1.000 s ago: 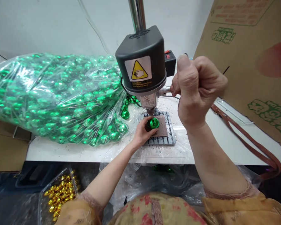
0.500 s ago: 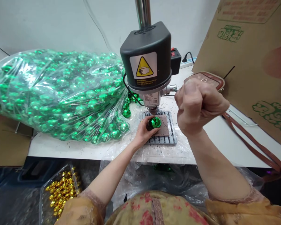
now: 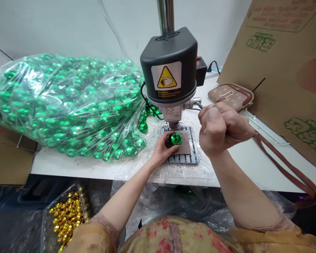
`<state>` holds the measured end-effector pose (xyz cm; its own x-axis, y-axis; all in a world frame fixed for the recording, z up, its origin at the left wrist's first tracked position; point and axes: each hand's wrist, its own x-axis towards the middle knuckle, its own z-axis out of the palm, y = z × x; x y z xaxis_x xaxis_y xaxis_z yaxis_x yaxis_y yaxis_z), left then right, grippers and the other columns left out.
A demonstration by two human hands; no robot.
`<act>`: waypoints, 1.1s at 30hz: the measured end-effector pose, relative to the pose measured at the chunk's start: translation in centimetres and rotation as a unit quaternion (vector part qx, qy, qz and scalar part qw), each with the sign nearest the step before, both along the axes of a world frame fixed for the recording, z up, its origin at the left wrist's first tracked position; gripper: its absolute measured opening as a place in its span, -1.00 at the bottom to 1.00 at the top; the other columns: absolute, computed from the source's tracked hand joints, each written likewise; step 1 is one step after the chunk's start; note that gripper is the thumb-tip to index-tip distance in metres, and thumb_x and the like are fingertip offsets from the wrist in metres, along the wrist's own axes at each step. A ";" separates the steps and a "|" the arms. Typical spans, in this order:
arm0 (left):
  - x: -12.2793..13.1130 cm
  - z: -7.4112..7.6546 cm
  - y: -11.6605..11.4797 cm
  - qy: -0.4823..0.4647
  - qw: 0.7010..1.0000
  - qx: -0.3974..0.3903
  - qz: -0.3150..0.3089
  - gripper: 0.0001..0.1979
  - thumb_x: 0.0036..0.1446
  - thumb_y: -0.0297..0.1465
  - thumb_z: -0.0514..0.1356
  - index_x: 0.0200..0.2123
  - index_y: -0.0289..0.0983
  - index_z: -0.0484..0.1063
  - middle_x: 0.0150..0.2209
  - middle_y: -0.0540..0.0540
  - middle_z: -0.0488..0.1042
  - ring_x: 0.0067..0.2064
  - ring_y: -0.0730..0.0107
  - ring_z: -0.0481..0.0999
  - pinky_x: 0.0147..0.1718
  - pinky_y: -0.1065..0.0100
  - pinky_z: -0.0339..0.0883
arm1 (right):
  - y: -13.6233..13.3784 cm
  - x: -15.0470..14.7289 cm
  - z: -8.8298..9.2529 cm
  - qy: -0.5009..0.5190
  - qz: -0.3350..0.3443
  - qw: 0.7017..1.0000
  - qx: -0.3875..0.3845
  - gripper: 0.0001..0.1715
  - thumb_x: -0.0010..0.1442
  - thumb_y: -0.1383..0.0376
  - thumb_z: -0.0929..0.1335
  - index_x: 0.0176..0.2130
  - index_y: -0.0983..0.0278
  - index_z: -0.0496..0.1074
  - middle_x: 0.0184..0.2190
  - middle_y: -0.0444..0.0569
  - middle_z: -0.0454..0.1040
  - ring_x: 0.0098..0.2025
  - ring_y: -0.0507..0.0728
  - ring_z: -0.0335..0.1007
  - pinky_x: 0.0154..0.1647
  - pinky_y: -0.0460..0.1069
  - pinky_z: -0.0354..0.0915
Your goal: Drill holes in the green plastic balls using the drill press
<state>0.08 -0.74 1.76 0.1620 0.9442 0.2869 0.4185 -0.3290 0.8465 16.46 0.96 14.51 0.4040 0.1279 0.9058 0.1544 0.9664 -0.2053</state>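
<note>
My left hand (image 3: 163, 149) is closed around a shiny green faceted ball (image 3: 176, 138), thumb and fingers at its sides. The ball rests on a small brown board (image 3: 185, 147) over the slotted metal base (image 3: 195, 151) of a bench drill press (image 3: 168, 66). Just above the ball is the drill chuck (image 3: 173, 124); a dark mark shows on the ball's top. My right hand (image 3: 223, 128) is raised in a fist around the drill press lever (image 3: 199, 104), whose grip is hidden by the fingers.
A big clear plastic bag (image 3: 68, 105) of green balls fills the left of the white table (image 3: 68, 165). Brown-trimmed purse (image 3: 229, 93) and cardboard box (image 3: 284, 70) stand at right. Gold balls (image 3: 68, 214) lie in a clear bin below. Dark shavings surround the base.
My right hand has come down a little on the lever, uncovering more of the purse. My left hand still holds the ball on the board. The view has shifted slightly.
</note>
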 end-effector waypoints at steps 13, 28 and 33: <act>0.0 -0.8 0.2 -0.030 1.000 0.007 0.001 -0.47 0.08 -0.30 0.48 0.11 -0.22 0.48 0.01 -0.16 0.61 0.01 0.09 0.57 0.06 0.10 0.43 | 0.0 0.3 -1.5 -0.023 0.021 0.999 0.032 -0.46 0.28 0.47 0.32 -0.54 0.25 -0.08 -0.62 -0.25 0.00 -0.60 -0.10 -0.05 -0.60 -0.07 0.09; 0.9 -0.2 -5.9 -0.004 0.988 0.139 0.068 -0.51 0.15 -0.23 0.43 0.06 -0.21 0.35 -0.12 -0.13 0.55 -0.13 0.25 0.59 -0.21 0.30 0.48 | 0.4 0.2 5.9 0.021 0.062 0.984 -0.165 -0.39 0.33 0.13 0.41 -0.58 0.17 0.06 -0.64 -0.26 0.00 -0.62 -0.07 -0.01 -0.55 -0.01 0.07; 0.5 -2.3 -13.0 0.225 0.892 0.343 -0.192 -0.57 0.27 -0.16 0.34 0.07 -0.27 0.40 -0.12 -0.22 0.60 -0.25 0.26 0.54 -0.29 0.26 0.45 | 0.2 0.1 5.4 0.023 0.064 0.985 -0.160 -0.39 0.34 0.08 0.40 -0.56 0.16 0.03 -0.63 -0.25 -0.01 -0.61 -0.05 0.02 -0.52 -0.01 0.10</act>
